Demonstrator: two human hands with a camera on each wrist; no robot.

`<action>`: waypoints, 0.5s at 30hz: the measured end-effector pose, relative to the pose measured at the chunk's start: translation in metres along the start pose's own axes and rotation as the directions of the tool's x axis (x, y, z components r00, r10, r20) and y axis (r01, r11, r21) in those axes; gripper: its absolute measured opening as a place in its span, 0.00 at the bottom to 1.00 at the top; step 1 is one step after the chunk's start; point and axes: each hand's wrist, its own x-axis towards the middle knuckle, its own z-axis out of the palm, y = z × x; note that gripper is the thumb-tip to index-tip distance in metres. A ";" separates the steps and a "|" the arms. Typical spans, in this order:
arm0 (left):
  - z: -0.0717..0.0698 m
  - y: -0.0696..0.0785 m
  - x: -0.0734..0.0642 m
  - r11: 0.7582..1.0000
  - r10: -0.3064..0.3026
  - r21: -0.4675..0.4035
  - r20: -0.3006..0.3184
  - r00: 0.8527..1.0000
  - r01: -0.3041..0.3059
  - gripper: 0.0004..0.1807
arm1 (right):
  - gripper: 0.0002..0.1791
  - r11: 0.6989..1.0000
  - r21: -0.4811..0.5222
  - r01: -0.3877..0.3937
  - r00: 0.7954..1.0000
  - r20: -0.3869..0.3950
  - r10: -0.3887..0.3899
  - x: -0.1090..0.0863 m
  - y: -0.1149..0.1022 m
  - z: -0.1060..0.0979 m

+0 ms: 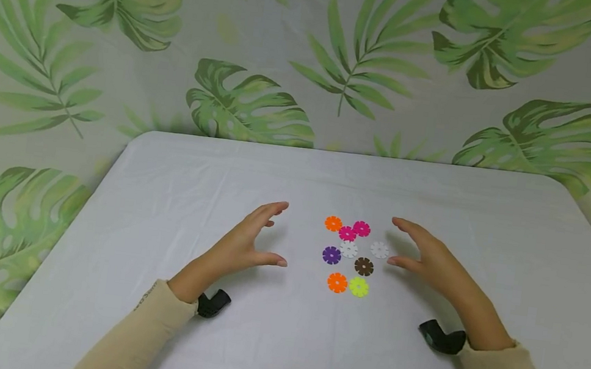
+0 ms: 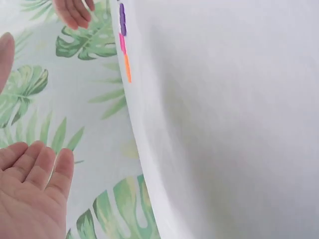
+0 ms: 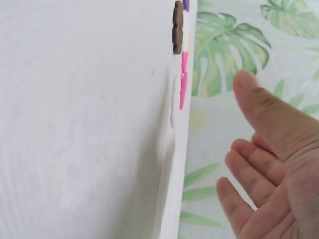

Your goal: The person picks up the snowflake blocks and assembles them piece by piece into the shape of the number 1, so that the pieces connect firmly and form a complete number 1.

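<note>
Several flat notched discs lie in a loose cluster on the table between the two hands. Among them are an orange disc [image 1: 333, 223], two pink discs, a purple disc [image 1: 332, 255], a brown disc [image 1: 364, 267], a yellow-green disc [image 1: 358, 287], a second orange disc [image 1: 337, 282] and two white ones. The left hand [image 1: 246, 243] hovers left of the cluster, thumb and fingers spread, holding nothing. On the other side, the right hand [image 1: 427, 259] is held likewise; its thumb tip comes nearest the right white disc [image 1: 379, 249]. In the right wrist view its palm [image 3: 279, 199] shows bare.
A white cloth covers the table [image 1: 276, 342]. Behind it hangs a leaf-patterned curtain or wall covering [image 1: 269, 33]. Black wrist devices sit at the left cuff [image 1: 214, 304] and the right cuff [image 1: 441, 338].
</note>
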 end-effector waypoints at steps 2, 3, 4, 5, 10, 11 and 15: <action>0.003 0.000 0.002 1.000 0.003 -0.017 0.007 1.000 -0.003 0.49 | 0.41 1.000 0.010 0.002 1.000 0.000 -0.002 0.001 0.002 0.003; 0.005 0.000 0.002 1.000 0.004 -0.021 0.008 1.000 -0.004 0.49 | 0.41 1.000 0.016 0.003 1.000 0.001 -0.003 0.001 0.002 0.004; 0.007 -0.001 0.003 1.000 0.000 -0.025 0.009 1.000 0.000 0.49 | 0.40 1.000 0.023 0.004 1.000 0.000 -0.004 0.001 0.003 0.005; 0.009 -0.001 0.004 1.000 -0.004 -0.026 0.012 1.000 0.005 0.49 | 0.40 1.000 0.030 0.005 1.000 0.000 -0.005 0.002 0.004 0.006; 0.019 -0.003 0.008 0.999 -0.013 -0.042 0.026 1.000 0.014 0.48 | 0.38 0.999 0.052 0.010 1.000 0.009 -0.011 0.003 0.007 0.013; 0.021 -0.003 0.009 0.999 -0.015 -0.045 0.030 0.999 0.016 0.48 | 0.38 0.998 0.055 0.011 1.000 0.011 -0.011 0.004 0.007 0.014; 0.028 -0.003 0.011 0.998 -0.035 -0.049 0.041 0.999 0.037 0.46 | 0.35 0.998 0.064 0.012 1.000 0.008 -0.012 0.005 0.010 0.019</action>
